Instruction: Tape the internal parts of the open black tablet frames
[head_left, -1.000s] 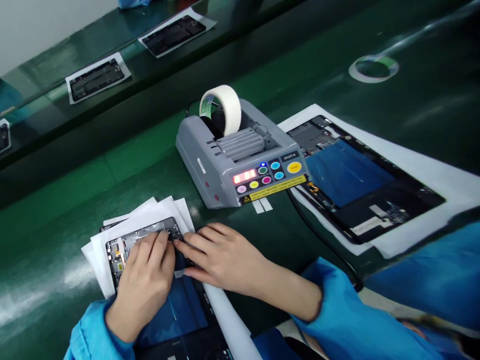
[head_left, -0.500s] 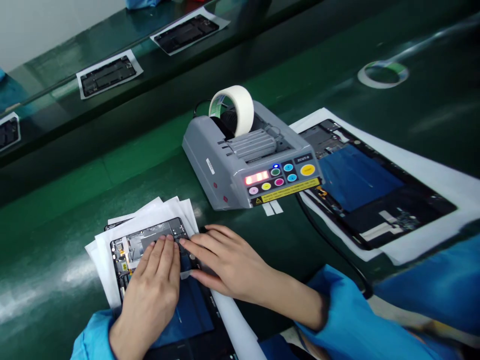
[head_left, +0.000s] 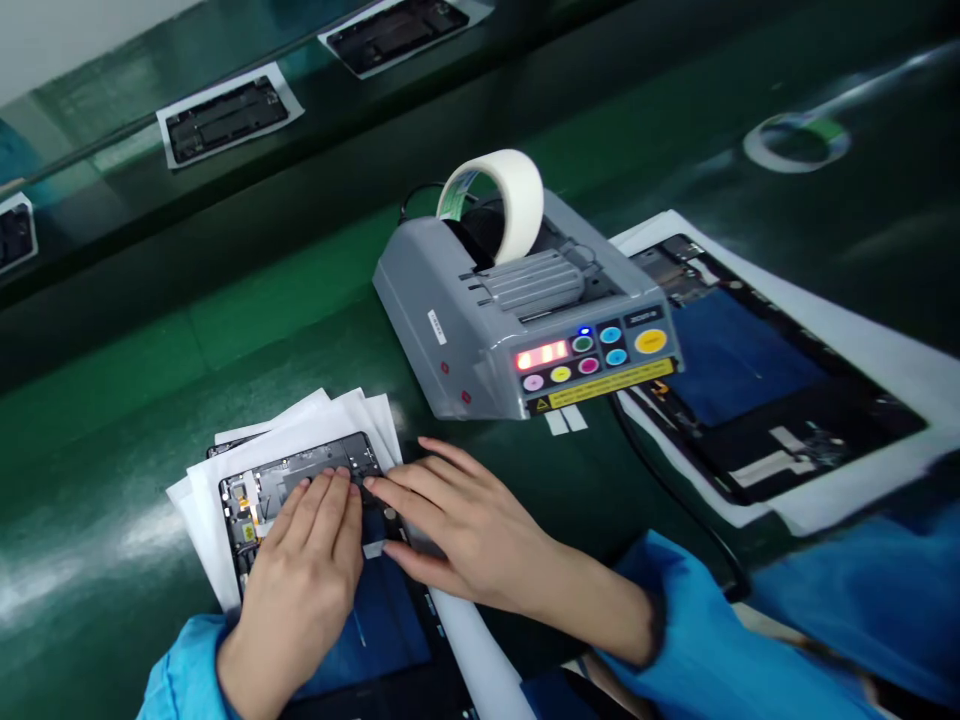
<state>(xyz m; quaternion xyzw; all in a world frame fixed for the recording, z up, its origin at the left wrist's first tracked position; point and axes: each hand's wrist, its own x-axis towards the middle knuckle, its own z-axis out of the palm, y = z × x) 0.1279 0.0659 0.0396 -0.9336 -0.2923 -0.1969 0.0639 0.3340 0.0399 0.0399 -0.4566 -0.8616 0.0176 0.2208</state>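
Note:
An opened tablet (head_left: 394,625) with exposed circuitry and a blue battery area lies on white paper sheets (head_left: 204,525) in front of me. My left hand (head_left: 311,555) rests flat across its upper part, fingers stretched out together and pressing on the surface. From the right, my right hand (head_left: 465,525) reaches in with fingers spread. Its index fingertip touches the tablet beside the left fingertips, and its thumb is near a small pale strip (head_left: 373,550) at the edge of the blue area. Whatever lies under the left fingers is hidden.
A grey tape dispenser (head_left: 457,320) with a white tape roll (head_left: 523,205) stands ahead, cut strips (head_left: 566,420) below its front. Another opened tablet (head_left: 757,350) lies on paper at right, near a black cable (head_left: 675,500). Tape ring (head_left: 795,142) behind; more devices (head_left: 229,120) on the far ledge.
The camera view has shifted slightly, so the dispenser and right-hand tablet appear further right. Both hands stay on the tablet in almost the same pose.

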